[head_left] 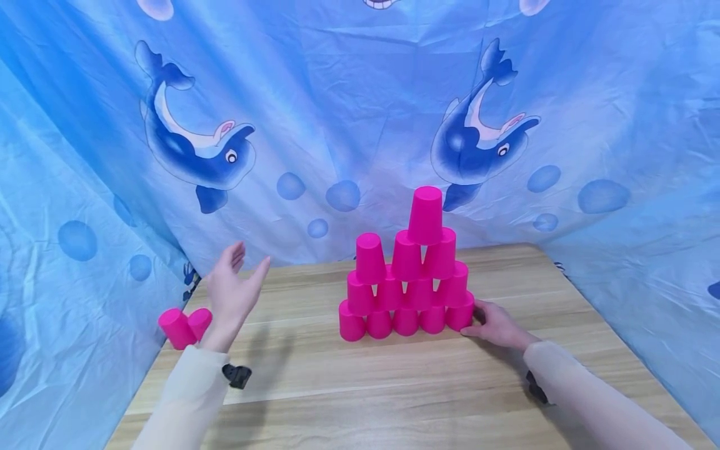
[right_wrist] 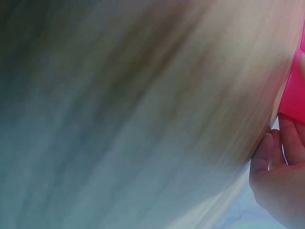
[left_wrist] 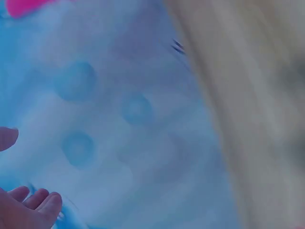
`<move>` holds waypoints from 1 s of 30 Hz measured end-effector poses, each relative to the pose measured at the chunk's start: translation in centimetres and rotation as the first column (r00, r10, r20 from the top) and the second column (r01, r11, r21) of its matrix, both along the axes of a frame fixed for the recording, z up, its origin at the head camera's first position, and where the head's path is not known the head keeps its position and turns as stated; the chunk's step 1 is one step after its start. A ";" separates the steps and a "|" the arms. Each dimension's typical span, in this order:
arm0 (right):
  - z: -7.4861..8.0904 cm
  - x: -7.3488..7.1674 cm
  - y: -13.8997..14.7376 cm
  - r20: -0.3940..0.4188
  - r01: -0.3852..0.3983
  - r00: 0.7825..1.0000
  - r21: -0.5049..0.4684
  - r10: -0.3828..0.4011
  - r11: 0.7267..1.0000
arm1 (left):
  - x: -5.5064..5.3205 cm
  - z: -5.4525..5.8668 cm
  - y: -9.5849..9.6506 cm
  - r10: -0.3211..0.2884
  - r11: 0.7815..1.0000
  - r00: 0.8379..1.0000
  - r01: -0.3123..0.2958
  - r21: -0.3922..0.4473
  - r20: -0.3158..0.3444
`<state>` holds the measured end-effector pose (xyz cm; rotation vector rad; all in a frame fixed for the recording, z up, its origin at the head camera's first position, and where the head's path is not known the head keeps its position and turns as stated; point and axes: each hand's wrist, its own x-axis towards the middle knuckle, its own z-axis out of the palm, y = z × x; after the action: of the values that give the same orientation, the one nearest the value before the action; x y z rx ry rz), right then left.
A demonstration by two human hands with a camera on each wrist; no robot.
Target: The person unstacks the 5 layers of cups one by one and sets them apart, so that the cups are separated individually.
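Note:
A stack of upside-down pink cups (head_left: 406,294) rises in tiers on the wooden table. Its third tier has one cup (head_left: 369,259) at the left, set apart from a pair whose joint carries the top cup (head_left: 425,215). My right hand (head_left: 500,325) holds the bottom row's right-end cup (head_left: 459,315), thumb low at its front and fingers round its far side. In the right wrist view, fingers (right_wrist: 290,140) meet that cup's edge. Raised over the table's left side, my left hand (head_left: 233,290) is empty, thumb and fingers spread apart.
Two more pink cups (head_left: 177,328) stand at the table's left edge, partly behind my left forearm. Blue cloth (head_left: 337,125) printed with dolphins hangs behind the wooden table (head_left: 360,387) and along both sides.

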<state>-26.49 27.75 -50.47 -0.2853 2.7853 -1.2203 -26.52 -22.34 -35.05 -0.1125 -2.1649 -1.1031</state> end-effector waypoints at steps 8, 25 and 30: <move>-0.1 0.1 -0.3 -0.001 0.016 1.000 0.006 -0.016 1.000 | -0.7 4.7 8.2 -0.206 0.975 0.976 0.211 0.068 -0.072; 0.1 0.3 0.3 -0.032 -0.006 0.999 0.014 0.006 1.000 | 0.0 8.2 19.0 -0.458 0.889 0.874 0.451 0.080 0.161; 0.2 0.3 -0.2 -0.022 -0.002 1.000 0.016 0.002 1.000 | -0.1 8.3 20.9 -0.464 0.885 0.859 0.459 0.074 0.218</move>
<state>-26.21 27.52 -50.30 -0.3020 2.8119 -1.2007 -26.61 -1.49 -26.72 -0.5476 -2.4032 -1.4646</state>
